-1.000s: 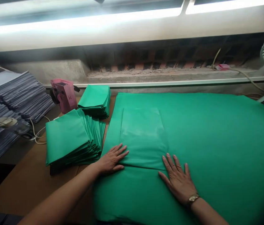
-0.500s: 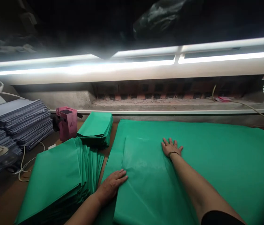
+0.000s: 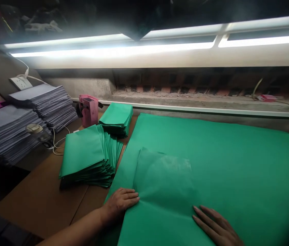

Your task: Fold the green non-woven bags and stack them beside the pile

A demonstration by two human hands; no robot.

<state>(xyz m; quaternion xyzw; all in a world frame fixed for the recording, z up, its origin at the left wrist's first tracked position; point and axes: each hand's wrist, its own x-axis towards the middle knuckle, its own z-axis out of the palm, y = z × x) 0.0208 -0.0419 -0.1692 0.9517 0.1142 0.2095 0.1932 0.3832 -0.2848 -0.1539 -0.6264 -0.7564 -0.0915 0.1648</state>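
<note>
A folded green sheet (image 3: pixel 163 181) lies over a larger spread of green sheets (image 3: pixel 231 157) in front of me. My left hand (image 3: pixel 121 201) rests flat on the left edge of the folded sheet, fingers stretched to the right. On the right edge, lower down, my right hand (image 3: pixel 216 225) lies with extended fingers, its fingertips touching the sheet. A crease runs across the folded sheet between the two hands. Neither hand grips anything.
Left of the sheets stand a fanned stack of folded green sheets (image 3: pixel 85 148) and a smaller green stack (image 3: pixel 117 118). Behind them is a pink box-shaped device (image 3: pixel 89 111). Farther left are tall grey-white stacks (image 3: pixel 54 106), a clear bottle (image 3: pixel 40 133) and a white power strip (image 3: pixel 21 83).
My right hand has moved down toward me along the folded sheet's right side. My left hand stays at the left edge. The camera view has turned left and down.
</note>
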